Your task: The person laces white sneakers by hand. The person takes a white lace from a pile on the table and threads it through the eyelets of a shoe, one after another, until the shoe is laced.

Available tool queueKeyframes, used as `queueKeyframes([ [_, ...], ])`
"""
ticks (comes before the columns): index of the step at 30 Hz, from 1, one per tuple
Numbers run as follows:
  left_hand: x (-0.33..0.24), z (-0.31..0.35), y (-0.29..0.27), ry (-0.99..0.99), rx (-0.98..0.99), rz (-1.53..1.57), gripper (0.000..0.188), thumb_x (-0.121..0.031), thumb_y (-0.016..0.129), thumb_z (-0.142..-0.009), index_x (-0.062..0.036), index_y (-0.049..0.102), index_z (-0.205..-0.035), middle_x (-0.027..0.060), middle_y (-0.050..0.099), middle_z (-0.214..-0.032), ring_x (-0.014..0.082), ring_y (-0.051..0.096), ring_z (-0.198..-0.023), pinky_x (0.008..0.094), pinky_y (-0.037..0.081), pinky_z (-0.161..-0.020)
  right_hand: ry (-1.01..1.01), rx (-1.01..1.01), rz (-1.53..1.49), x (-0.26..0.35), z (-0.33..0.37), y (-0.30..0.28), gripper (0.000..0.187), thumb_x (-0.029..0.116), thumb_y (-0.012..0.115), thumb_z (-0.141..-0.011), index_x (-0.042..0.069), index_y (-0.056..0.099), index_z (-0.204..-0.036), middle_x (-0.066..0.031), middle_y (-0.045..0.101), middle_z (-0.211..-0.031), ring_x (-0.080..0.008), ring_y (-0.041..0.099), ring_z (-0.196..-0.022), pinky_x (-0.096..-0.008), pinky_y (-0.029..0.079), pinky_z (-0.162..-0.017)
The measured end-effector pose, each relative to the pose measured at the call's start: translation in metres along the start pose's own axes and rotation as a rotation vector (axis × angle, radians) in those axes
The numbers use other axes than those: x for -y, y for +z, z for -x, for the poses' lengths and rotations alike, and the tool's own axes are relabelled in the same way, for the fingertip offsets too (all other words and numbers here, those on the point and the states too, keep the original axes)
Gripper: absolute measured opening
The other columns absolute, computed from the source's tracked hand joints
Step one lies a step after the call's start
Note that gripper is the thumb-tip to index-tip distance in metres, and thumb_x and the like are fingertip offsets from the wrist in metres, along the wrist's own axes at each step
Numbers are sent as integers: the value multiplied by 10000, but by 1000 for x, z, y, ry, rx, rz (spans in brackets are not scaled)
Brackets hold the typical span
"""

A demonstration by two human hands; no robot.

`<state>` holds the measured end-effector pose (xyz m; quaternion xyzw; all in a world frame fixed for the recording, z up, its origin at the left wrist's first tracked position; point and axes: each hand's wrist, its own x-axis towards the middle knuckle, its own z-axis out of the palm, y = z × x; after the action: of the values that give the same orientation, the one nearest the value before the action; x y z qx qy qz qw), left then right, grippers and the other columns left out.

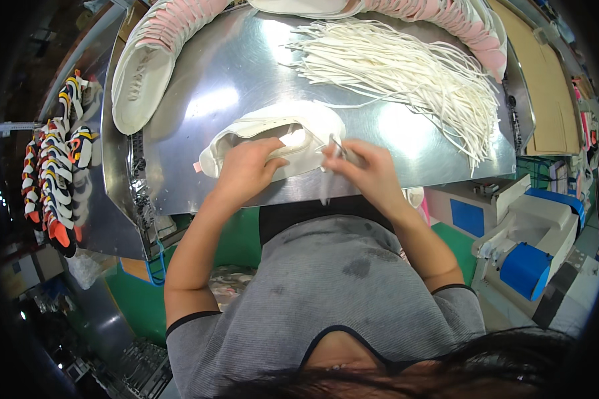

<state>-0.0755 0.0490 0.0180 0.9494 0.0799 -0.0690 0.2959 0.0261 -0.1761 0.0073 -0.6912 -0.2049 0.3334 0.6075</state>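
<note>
A white shoe upper (273,126) lies on its side near the front edge of the metal table, a small pink tab at its heel end. My left hand (249,166) is closed on the near side of its opening, with fingers reaching inside and the thumb outside. At the toe-side end of the opening, my right hand (369,166) pinches a white shoelace (325,187), whose blurred end hangs down by the table edge. A thin greyish piece also shows at the right fingertips, too small to name.
Loose white shoelaces (406,76) are heaped on the metal table (226,73) at the far right. Rows of nested pink-and-white shoe uppers (173,30) curve along the far edge. Multicoloured shoe parts (53,173) stand at left; a machine with blue covers (526,269) is at right.
</note>
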Motion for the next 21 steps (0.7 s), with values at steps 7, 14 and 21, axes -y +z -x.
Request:
queueKeyframes([
  [7,-20,11,-2,203,-194,-121,277,-195,662,-911,-22,643,-1126,139,654,-888,345,645,-833,443,505,-713,-112,-56,16,1,-64,18,206,145,773,-842,19,740,-1001,-49,711,-809,-79,605,-726,-254,489,-674],
  [14,-26,-14,16,-10,-170,-110,167,-230,703,-889,-63,711,-908,98,674,-761,305,644,-672,395,489,-613,-131,-34,-151,-10,-86,27,223,176,748,-867,28,709,-1030,-83,728,-884,-130,667,-823,-283,514,-758],
  [21,-18,-25,29,54,-398,-47,197,-241,722,-880,-74,704,-777,91,641,-651,286,612,-555,373,452,-517,-89,-124,134,-18,-33,6,257,221,630,-958,9,569,-1092,-170,701,-850,-327,691,-823,-390,520,-740],
])
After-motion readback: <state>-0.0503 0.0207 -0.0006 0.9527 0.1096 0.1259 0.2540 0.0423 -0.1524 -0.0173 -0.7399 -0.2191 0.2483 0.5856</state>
